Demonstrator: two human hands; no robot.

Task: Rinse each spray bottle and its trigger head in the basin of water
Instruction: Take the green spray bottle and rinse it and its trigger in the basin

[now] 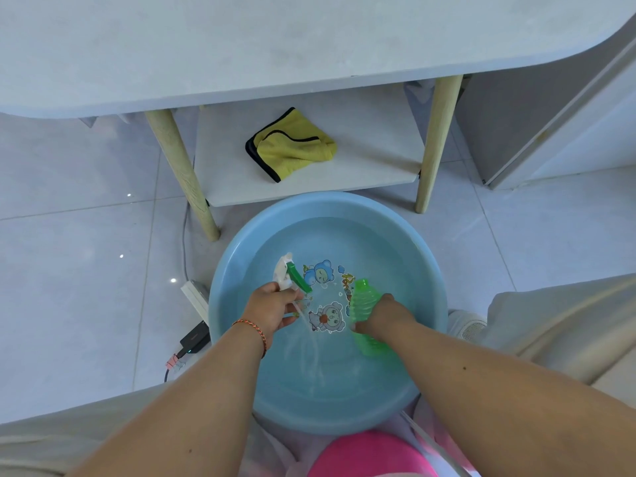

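The spray bottle (365, 316) you hold is translucent green and ribbed, uncapped, lying tilted in the blue basin (234, 270) with its base in the water. Your right hand (382, 318) wraps it around the middle. Your left hand (272, 309) grips the white trigger head (288, 275) with its green lever above the water; its dip tube seems to trail down into the water.

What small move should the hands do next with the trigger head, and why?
Probably lower the trigger head into the water: the left hand holds it above the basin, only its tube dipping in, while the right hand already holds the green bottle in the water.
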